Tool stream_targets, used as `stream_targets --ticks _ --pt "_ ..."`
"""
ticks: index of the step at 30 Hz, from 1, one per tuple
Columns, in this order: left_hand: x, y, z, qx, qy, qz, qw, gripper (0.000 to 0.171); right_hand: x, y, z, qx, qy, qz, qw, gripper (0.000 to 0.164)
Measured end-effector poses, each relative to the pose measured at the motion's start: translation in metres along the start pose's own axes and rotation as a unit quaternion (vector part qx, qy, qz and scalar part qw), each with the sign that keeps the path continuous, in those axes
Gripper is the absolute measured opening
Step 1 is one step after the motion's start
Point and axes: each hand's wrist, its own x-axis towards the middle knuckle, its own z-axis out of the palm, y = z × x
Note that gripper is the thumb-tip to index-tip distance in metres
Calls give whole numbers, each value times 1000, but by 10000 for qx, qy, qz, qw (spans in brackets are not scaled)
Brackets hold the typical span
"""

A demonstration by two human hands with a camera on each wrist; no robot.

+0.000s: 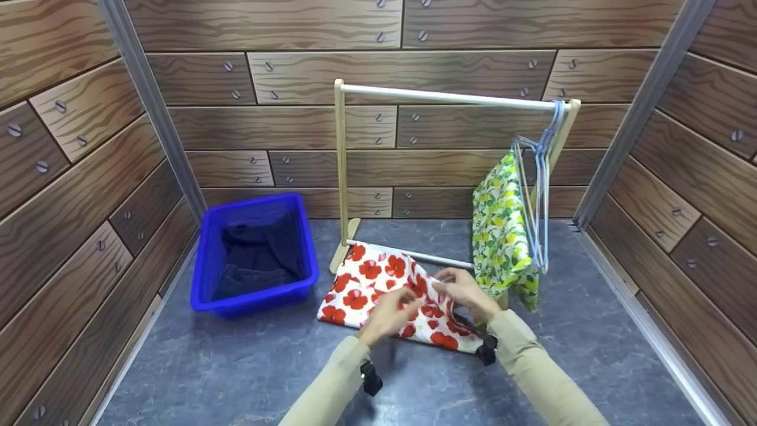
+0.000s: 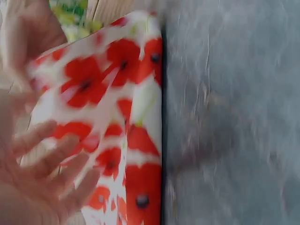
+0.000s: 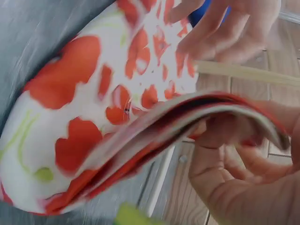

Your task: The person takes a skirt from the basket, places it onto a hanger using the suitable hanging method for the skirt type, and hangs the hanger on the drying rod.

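Note:
A white cloth with red flowers (image 1: pixel 355 300) lies folded on the grey floor in front of the rack. My right hand (image 1: pixel 466 294) grips its right edge; in the right wrist view the thumb and fingers (image 3: pixel 211 161) are curled round several layers, lifted into a curve. My left hand (image 1: pixel 387 315) hovers over the cloth's middle, and in the left wrist view its fingers (image 2: pixel 56 157) are spread and loosely bent, with nothing held. Just beyond the right hand hangs a lemon-print cloth (image 1: pixel 498 225) on a hanger.
A wooden clothes rack (image 1: pixel 341 160) with a white top bar (image 1: pixel 443 94) stands behind the cloth. Blue hangers (image 1: pixel 543 171) cluster at its right end. To the left is a blue basket (image 1: pixel 198 266) with dark clothing (image 1: pixel 260 254) inside. Wood-patterned walls enclose three sides.

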Motion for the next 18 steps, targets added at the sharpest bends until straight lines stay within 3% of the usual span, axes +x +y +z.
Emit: stream_targets --ticks 2,4,7,10,12,15,18 --pt "1 -11 -8 697 475 -130 9964 20 1 6 1 -441 -22 -165 9989 26" --pt "0 -21 -16 1377 909 -459 9852 22 2 12 2 -1026 -124 -528 9932 34" --pt "-2 -34 -26 2123 1292 -1154 9617 35 2 20 5 -2012 -547 -1249 9700 50" --pt "-5 -44 -32 2444 1356 -1924 9407 53 1 26 11 -2790 -1190 -2010 9314 54" --pt "-7 -50 -35 2585 1348 -2337 9276 60 0 28 16 -3016 -1532 -2173 9156 54" --pt "-9 -57 -39 2693 1322 -2683 9154 68 0 30 25 -3212 -1671 -2255 9045 51" --pt "-8 -60 -43 2492 1262 -2739 9203 69 1 32 32 -3223 -1445 -2285 9072 47"
